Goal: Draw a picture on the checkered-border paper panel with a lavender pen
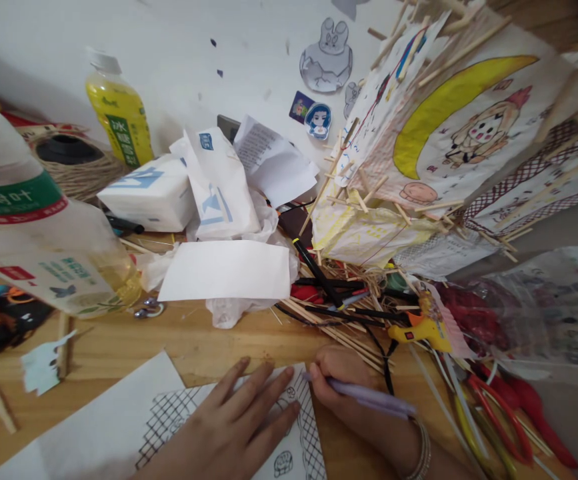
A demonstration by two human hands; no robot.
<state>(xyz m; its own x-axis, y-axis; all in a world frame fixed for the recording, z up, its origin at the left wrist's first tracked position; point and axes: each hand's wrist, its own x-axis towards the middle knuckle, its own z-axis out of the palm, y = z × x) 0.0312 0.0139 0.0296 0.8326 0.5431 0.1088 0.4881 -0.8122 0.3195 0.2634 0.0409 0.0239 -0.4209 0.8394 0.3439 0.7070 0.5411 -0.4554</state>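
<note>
A white sheet of paper (293, 457) with crosshatched borders and small black line drawings lies on the wooden table. Across it my left hand (239, 420) rests flat, fingers spread, and covers much of the drawing. My right hand (343, 387) is closed around a light purple pen (369, 395), whose tip meets the paper's upper right corner by the hatching. A bracelet is on the right wrist. Another blank white sheet (99, 420) extends out to the left, partly under the drawn one.
A large drink bottle (39, 233) stands left, a yellow-green bottle (121, 113) behind it. Tissue packs (219, 187) sit at the back. To the right are a yellow glue gun (423, 327), wooden sticks (339, 333), red-handled scissors (503, 413) and decorated paper lanterns (453, 127).
</note>
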